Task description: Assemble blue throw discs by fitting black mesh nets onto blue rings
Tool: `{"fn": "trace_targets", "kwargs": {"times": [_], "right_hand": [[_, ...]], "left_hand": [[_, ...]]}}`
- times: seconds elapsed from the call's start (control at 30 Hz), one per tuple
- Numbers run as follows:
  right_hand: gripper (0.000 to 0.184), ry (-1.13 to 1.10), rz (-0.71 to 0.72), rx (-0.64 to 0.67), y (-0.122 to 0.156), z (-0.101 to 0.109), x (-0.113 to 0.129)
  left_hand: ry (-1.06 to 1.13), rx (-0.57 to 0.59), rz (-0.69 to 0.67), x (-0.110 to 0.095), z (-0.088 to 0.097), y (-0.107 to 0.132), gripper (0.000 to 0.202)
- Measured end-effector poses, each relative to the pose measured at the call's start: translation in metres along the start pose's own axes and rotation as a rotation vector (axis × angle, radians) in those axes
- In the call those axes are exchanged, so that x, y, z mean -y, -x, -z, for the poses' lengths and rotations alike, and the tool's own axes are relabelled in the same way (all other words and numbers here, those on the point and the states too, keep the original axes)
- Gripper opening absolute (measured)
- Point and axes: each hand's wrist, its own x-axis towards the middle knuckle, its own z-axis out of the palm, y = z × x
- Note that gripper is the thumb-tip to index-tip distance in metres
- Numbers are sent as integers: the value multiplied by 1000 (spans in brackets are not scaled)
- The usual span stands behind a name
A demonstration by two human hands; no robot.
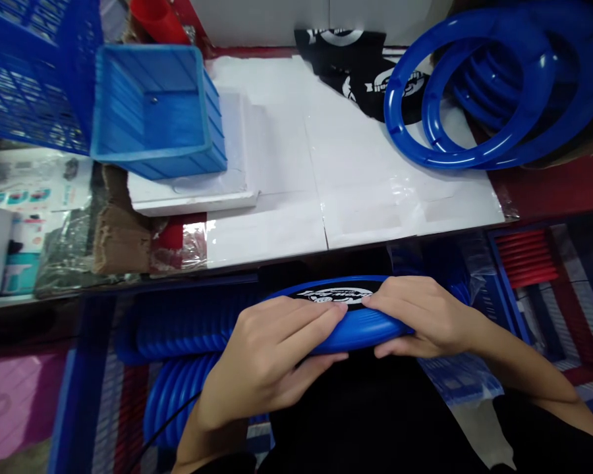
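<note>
Close to my body, both hands grip a blue flying disc [346, 332], which is tilted and has a black printed center with white lettering. My left hand [271, 355] wraps its left side, fingers over the top and thumb beneath. On the right side, my right hand [420, 316] pinches the rim the same way, its fingertips on the black center. Beyond the disc, several black printed pieces [366, 85] lie on the white-covered table. Several blue rings [400, 138] lean at the table's right end, overlapping one of the black pieces.
A light blue bin [158, 168] stands on a white box [197, 205] at the left of the table [277, 230]. A blue basket [34, 85] is at far left. Below the table edge are stacked blue discs [178, 336] and red discs [526, 257] in crates.
</note>
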Motion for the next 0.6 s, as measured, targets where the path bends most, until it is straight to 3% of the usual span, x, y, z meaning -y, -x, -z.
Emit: {"fn": "trace_targets", "kwargs": {"times": [0.47, 0.6], "right_hand": [[41, 180, -27, 3, -11, -9, 10], [47, 22, -41, 34, -10, -3, -1]], "left_hand": [[78, -171, 53, 4, -11, 18, 33], [77, -144, 45, 11, -5, 19, 35]]}}
